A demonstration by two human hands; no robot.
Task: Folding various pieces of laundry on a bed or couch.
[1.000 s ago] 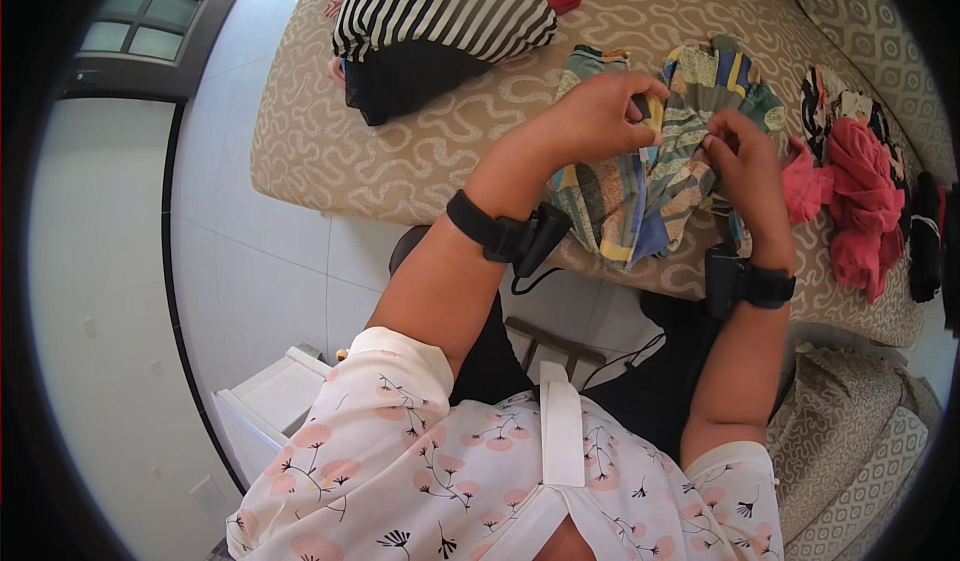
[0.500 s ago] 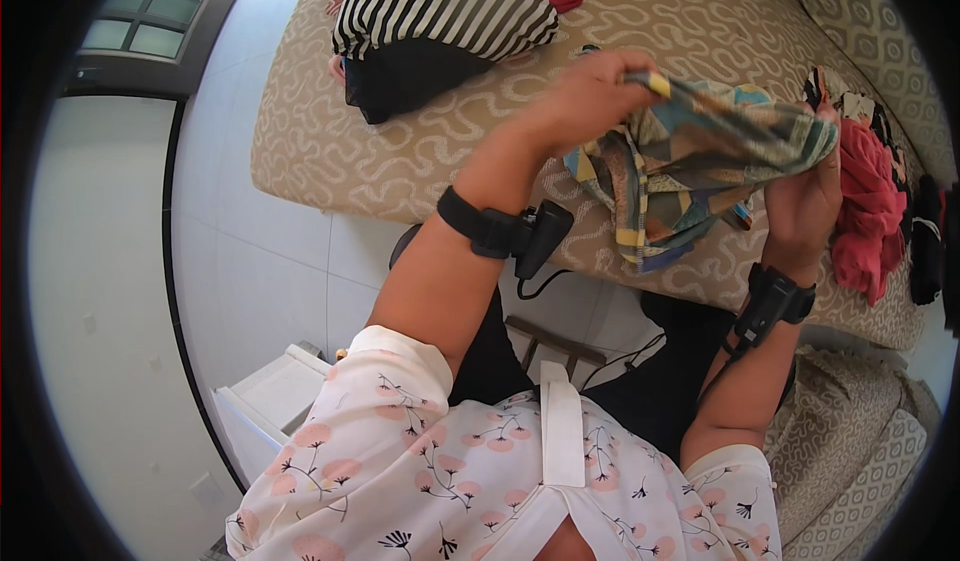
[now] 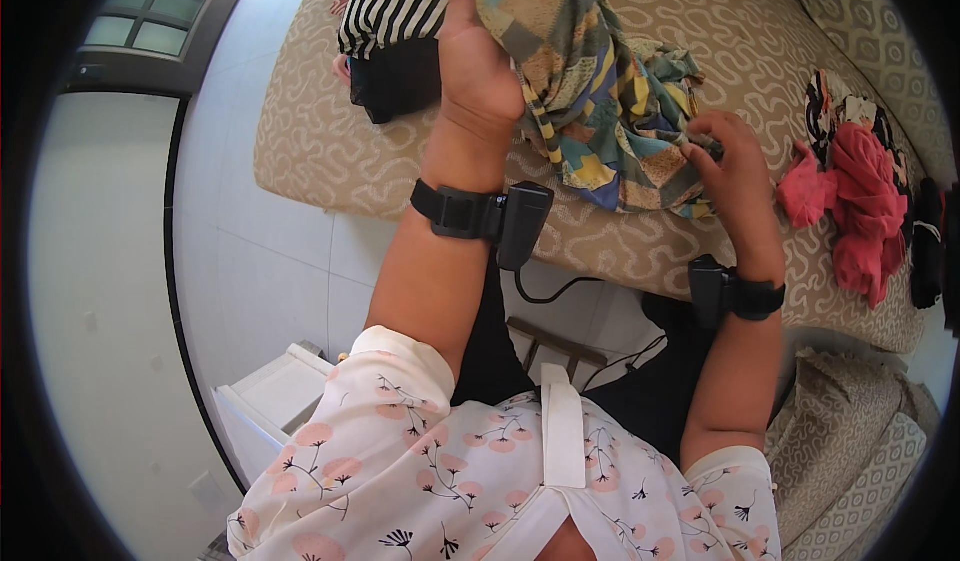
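Observation:
A garment with a multicoloured patchwork print in green, yellow, blue and tan stretches between my hands over the patterned couch seat. My left hand is raised at its left end with the thumb up, and the cloth drapes over and hides its fingers. That end is lifted toward the top of the view. At the right end, my right hand pinches the lower edge between thumb and fingers. The middle hangs in loose folds, so I cannot tell which kind of garment it is.
Behind my left hand lies a pile with black-and-white striped cloth and black cloth. Red-pink clothing lies to the right, beside a black roll. The beige couch seat spans the scene. A white drawer unit stands lower left.
My left hand has moved left and up, drawing the garment with it. My right hand has come left and now pinches a lower edge. A red-pink piece on the right is uncovered.

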